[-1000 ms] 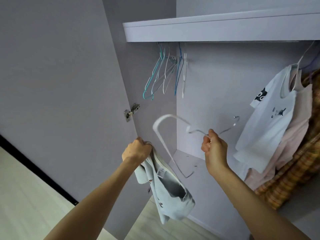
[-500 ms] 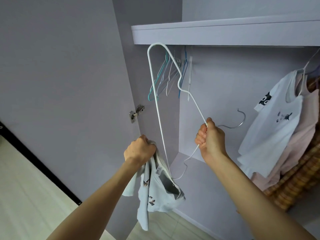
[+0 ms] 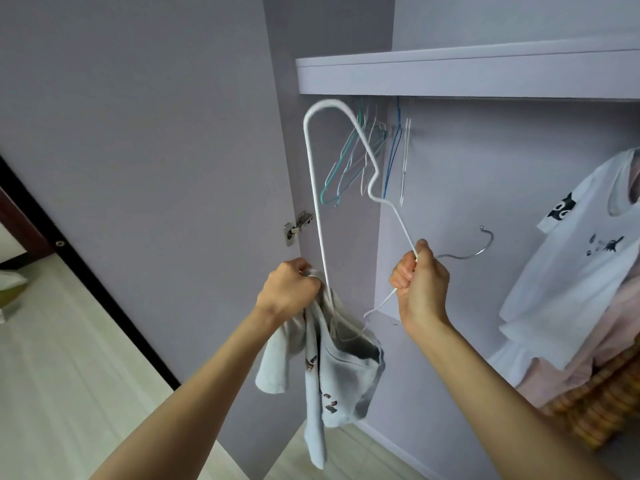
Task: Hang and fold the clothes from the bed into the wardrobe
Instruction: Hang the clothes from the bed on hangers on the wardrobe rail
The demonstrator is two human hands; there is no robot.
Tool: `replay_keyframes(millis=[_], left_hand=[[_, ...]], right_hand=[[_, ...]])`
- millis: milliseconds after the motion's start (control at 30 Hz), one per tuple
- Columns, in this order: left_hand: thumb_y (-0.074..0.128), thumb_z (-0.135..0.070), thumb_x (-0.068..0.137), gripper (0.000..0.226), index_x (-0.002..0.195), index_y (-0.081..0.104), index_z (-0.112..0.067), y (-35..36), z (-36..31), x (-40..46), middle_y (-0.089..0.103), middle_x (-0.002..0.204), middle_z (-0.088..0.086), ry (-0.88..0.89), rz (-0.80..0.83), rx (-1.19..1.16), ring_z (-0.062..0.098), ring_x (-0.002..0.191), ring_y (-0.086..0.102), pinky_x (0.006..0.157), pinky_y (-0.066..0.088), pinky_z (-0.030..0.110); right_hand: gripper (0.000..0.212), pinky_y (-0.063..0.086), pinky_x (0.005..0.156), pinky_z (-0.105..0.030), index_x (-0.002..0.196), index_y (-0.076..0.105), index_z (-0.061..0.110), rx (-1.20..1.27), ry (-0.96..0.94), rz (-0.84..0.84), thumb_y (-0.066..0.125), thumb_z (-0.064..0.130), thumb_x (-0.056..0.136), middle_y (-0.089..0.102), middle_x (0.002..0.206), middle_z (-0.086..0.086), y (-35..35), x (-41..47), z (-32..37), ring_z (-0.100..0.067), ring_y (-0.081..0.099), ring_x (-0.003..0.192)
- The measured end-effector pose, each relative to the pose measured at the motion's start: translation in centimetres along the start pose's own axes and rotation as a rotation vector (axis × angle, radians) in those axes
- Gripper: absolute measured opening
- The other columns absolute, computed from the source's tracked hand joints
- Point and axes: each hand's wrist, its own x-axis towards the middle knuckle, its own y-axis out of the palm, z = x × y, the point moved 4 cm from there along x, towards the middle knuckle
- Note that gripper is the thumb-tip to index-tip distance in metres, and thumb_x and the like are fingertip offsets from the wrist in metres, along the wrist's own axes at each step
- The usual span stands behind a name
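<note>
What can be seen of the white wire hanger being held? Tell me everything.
The white wire hanger is thin, white-coated wire with a bare metal hook pointing right. It is turned on end, one rounded shoulder up near the wardrobe shelf. The right hand grips its neck; its lower end is inside the pale blue shirt gripped by the left hand.

home bedroom | open wardrobe (image 3: 450, 77) | hung shirts (image 3: 571, 271) | spare hangers (image 3: 349, 161)

Open gap under the shelf (image 3: 467, 76) between the empty hangers (image 3: 360, 161) at left and the white t-shirt (image 3: 581, 258) at right; bare back wall there. White hanger (image 3: 313, 174) stands upright across the left part of the opening. Open door (image 3: 156, 168) closes off the left side.
</note>
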Motion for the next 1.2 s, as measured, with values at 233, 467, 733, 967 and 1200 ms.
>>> replay_keyframes(millis=[233, 467, 733, 967, 1200], left_hand=[[0.050, -0.012, 0.081, 0.014, 0.082, 0.064, -0.011, -3.0, -1.7, -0.6, 0.067, 0.084, 0.010, 0.125, -0.091, -0.089, 0.022, 0.077, 0.058, 0.075, 0.051, 0.038], [0.053, -0.014, 0.080, 0.013, 0.086, 0.057, -0.025, -5.1, 4.2, 0.9, 0.061, 0.097, 0.003, -0.102, -0.137, 0.324, 0.024, 0.087, 0.053, 0.077, 0.046, 0.032], [0.054, -0.013, 0.080, 0.014, 0.082, 0.056, -0.027, -3.7, 3.3, 1.3, 0.057, 0.081, -0.005, -0.040, -0.109, 0.269, 0.024, 0.084, 0.057, 0.074, 0.051, 0.033], [0.060, -0.017, 0.078, 0.008, 0.078, 0.059, -0.025, -1.4, 2.3, 1.4, 0.060, 0.074, -0.003, -0.042, -0.012, 0.161, 0.020, 0.072, 0.057, 0.068, 0.050, 0.029], [0.071, -0.031, 0.082, 0.049, 0.125, 0.050, -0.021, -1.6, 1.9, 1.0, 0.054, 0.093, 0.000, 0.092, 0.176, -0.060, 0.011, 0.080, 0.054, 0.070, 0.042, 0.018]], right_hand=[[0.048, 0.020, 0.055, -0.029, 0.054, 0.023, 0.018, -0.450, -0.067, -0.024, 0.036, 0.020, 0.100, 0.025, 0.042, 0.009, -4.0, 1.4, -4.2, -0.010, 0.022, 0.042], [0.041, 0.028, 0.057, -0.034, 0.054, 0.027, 0.015, -1.042, -0.610, 0.028, 0.018, 0.041, 0.084, 0.042, 0.052, -0.018, -4.2, 3.1, 0.1, -0.031, 0.039, 0.053], [0.040, 0.045, 0.050, -0.036, 0.051, 0.045, 0.003, -1.437, -0.833, 0.001, 0.036, 0.014, 0.089, 0.051, 0.048, -0.019, -3.4, 4.1, 0.5, -0.036, 0.050, 0.040], [0.052, 0.043, 0.060, -0.037, 0.065, 0.055, 0.004, -1.569, -0.793, 0.193, 0.027, 0.034, 0.097, 0.064, 0.071, -0.021, -0.9, 2.0, -1.3, -0.040, 0.062, 0.068], [0.042, 0.026, 0.065, -0.032, 0.064, 0.036, 0.008, -1.469, -0.612, 0.147, 0.029, 0.024, 0.102, 0.061, 0.078, -0.025, -1.4, 2.4, -0.5, -0.040, 0.057, 0.079]])
